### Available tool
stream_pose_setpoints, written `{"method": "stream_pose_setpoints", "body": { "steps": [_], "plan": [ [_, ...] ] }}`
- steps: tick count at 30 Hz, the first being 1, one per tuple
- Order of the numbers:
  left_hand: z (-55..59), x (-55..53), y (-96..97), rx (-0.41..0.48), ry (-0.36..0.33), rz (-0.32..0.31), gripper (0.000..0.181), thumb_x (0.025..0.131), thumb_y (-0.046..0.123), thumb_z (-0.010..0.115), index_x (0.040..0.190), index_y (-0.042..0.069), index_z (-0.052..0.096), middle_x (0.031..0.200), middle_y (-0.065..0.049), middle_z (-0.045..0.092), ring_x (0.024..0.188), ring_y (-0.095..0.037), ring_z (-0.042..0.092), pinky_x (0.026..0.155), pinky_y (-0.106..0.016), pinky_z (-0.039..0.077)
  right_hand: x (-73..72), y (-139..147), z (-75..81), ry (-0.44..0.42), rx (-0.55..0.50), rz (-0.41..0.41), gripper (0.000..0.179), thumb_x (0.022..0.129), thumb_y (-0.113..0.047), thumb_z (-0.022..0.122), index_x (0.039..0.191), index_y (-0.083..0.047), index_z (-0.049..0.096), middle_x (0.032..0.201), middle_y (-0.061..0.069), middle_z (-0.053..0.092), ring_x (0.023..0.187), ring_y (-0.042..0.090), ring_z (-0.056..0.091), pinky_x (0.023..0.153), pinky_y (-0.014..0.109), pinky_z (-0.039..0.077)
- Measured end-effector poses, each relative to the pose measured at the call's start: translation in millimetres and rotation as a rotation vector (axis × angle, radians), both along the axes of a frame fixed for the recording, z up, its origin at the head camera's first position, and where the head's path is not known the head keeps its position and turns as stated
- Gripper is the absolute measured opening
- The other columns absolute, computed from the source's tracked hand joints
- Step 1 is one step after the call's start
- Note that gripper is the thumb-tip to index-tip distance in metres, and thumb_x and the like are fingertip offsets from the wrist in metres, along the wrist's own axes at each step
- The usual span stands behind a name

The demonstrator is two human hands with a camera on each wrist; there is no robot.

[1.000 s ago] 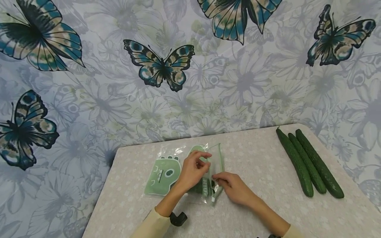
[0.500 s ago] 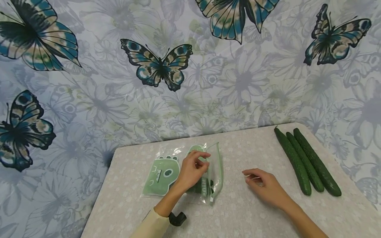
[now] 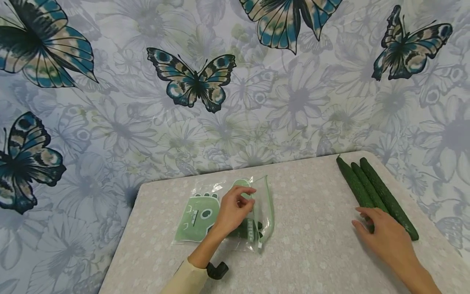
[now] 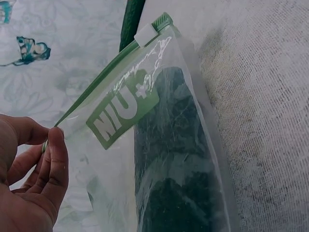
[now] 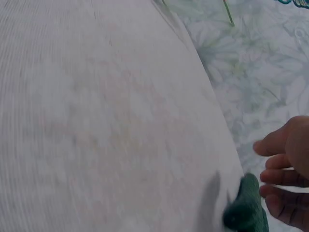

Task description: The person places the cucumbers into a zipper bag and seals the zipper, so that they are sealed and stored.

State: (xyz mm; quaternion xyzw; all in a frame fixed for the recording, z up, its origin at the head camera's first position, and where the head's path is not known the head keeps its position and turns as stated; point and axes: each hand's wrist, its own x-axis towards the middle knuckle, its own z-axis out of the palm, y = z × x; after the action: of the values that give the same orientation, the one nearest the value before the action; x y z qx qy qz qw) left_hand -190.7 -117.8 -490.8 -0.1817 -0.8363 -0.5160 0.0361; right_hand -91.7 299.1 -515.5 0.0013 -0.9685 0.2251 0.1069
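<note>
My left hand point(image 3: 232, 212) pinches the mouth edge of a clear zipper bag point(image 3: 194, 222) with a green cartoon print. Its green zip strip stands apart from the other side in the head view, and a white slider point(image 4: 146, 36) sits near one end. Dark green cucumber point(image 4: 176, 150) shows through the plastic in the left wrist view; how many are inside is unclear. Three cucumbers point(image 3: 389, 196) lie side by side at the right of the table. Over their near ends hovers my right hand point(image 3: 391, 239), fingers loosely bent and thumb apart; contact cannot be made out.
A pale patterned cloth covers the table point(image 3: 304, 196). Behind it hangs a floral backdrop point(image 3: 293, 102) with large butterflies, close to the table's back edge. A black strap piece point(image 3: 217, 270) is at my left wrist.
My right hand has left the bag's zip edge and moved right to the cucumbers. The left hand keeps its pinch on the bag, almost unmoved.
</note>
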Motion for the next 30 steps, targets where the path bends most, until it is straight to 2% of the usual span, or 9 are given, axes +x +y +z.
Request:
{"method": "stream_pose_setpoints", "body": {
  "steps": [4, 9, 14, 16, 18, 22, 24, 28, 30],
  "plan": [
    [-1.8, -0.2, -2.9, -0.005, -0.012, -0.001, 0.025, 0.101, 0.009, 0.073, 0.123, 0.021, 0.077, 0.120, -0.017, 0.068, 0.078, -0.005, 0.072, 0.070, -0.022, 0.061, 6.0, 18, 0.0, -0.080, 0.077, -0.053, 0.060, 0.095, -0.042, 0.080, 0.135, 0.001, 0.068, 0.107, 0.015, 0.072, 0.075, 0.022, 0.062, 0.055, 0.034, 0.045],
    [-3.6, 1.0, -5.3, -0.014, -0.014, 0.003, 0.025, 0.101, 0.009, 0.074, 0.123, 0.020, 0.077, 0.121, -0.018, 0.069, 0.079, -0.005, 0.073, 0.072, -0.022, 0.062, 11.4, 27, -4.4, -0.159, 0.104, -0.071, 0.072, 0.096, -0.051, 0.078, 0.141, 0.003, 0.061, 0.110, 0.020, 0.066, 0.068, 0.018, 0.055, 0.051, 0.034, 0.042],
    [-4.8, 2.1, -5.9, -0.007, -0.007, 0.005, 0.026, 0.100, 0.008, 0.074, 0.122, 0.021, 0.077, 0.117, -0.014, 0.069, 0.079, -0.006, 0.073, 0.072, -0.022, 0.062, 9.9, 28, -10.0, -0.165, 0.135, -0.073, 0.076, 0.094, -0.041, 0.080, 0.144, 0.009, 0.053, 0.130, 0.042, 0.059, 0.088, 0.054, 0.066, 0.061, 0.057, 0.055],
    [-5.6, 2.1, -5.9, -0.005, -0.002, 0.005, 0.026, 0.100, 0.009, 0.074, 0.122, 0.022, 0.078, 0.115, -0.011, 0.069, 0.078, -0.006, 0.073, 0.071, -0.022, 0.062, 7.8, 28, -10.7, -0.174, 0.142, -0.074, 0.077, 0.093, -0.037, 0.081, 0.144, 0.013, 0.050, 0.131, 0.046, 0.059, 0.091, 0.059, 0.065, 0.063, 0.061, 0.055],
    [-6.3, 1.8, -5.7, -0.004, 0.003, 0.005, 0.026, 0.100, 0.009, 0.074, 0.122, 0.023, 0.077, 0.115, -0.011, 0.069, 0.078, -0.006, 0.073, 0.071, -0.022, 0.061, 6.3, 27, -10.9, -0.165, 0.139, -0.066, 0.077, 0.092, -0.033, 0.082, 0.142, 0.017, 0.049, 0.124, 0.047, 0.062, 0.079, 0.054, 0.066, 0.058, 0.057, 0.053],
    [-6.8, 0.4, -4.8, -0.004, 0.011, 0.000, 0.026, 0.100, 0.009, 0.074, 0.122, 0.023, 0.077, 0.116, -0.016, 0.068, 0.079, -0.007, 0.073, 0.072, -0.021, 0.061, 5.9, 25, -7.5, -0.111, 0.113, -0.073, 0.073, 0.090, -0.029, 0.081, 0.138, 0.019, 0.054, 0.116, 0.047, 0.066, 0.071, 0.050, 0.067, 0.057, 0.057, 0.053],
    [-6.4, -0.1, -4.3, -0.005, 0.014, -0.005, 0.026, 0.101, 0.009, 0.073, 0.123, 0.022, 0.077, 0.118, -0.019, 0.068, 0.080, -0.007, 0.073, 0.072, -0.021, 0.061, 6.7, 25, -4.7, -0.074, 0.082, -0.096, 0.069, 0.090, -0.029, 0.080, 0.135, 0.018, 0.057, 0.105, 0.041, 0.069, 0.067, 0.044, 0.065, 0.054, 0.054, 0.052],
    [-5.8, -0.1, -4.1, -0.010, 0.010, -0.009, 0.026, 0.101, 0.009, 0.073, 0.123, 0.021, 0.077, 0.120, -0.020, 0.068, 0.079, -0.008, 0.073, 0.071, -0.021, 0.061, 7.2, 26, 3.2, 0.030, 0.005, -0.172, 0.058, 0.090, -0.029, 0.080, 0.128, 0.012, 0.063, 0.089, 0.027, 0.072, 0.060, 0.030, 0.061, 0.048, 0.039, 0.045],
    [-5.6, 0.5, -4.0, -0.011, 0.006, -0.005, 0.026, 0.101, 0.009, 0.073, 0.123, 0.021, 0.077, 0.120, -0.020, 0.068, 0.079, -0.008, 0.073, 0.070, -0.021, 0.061, 6.7, 30, 8.6, 0.050, -0.086, -0.225, 0.053, 0.092, -0.030, 0.081, 0.125, 0.009, 0.066, 0.092, 0.025, 0.074, 0.060, 0.012, 0.062, 0.050, 0.030, 0.046]
  ]
}}
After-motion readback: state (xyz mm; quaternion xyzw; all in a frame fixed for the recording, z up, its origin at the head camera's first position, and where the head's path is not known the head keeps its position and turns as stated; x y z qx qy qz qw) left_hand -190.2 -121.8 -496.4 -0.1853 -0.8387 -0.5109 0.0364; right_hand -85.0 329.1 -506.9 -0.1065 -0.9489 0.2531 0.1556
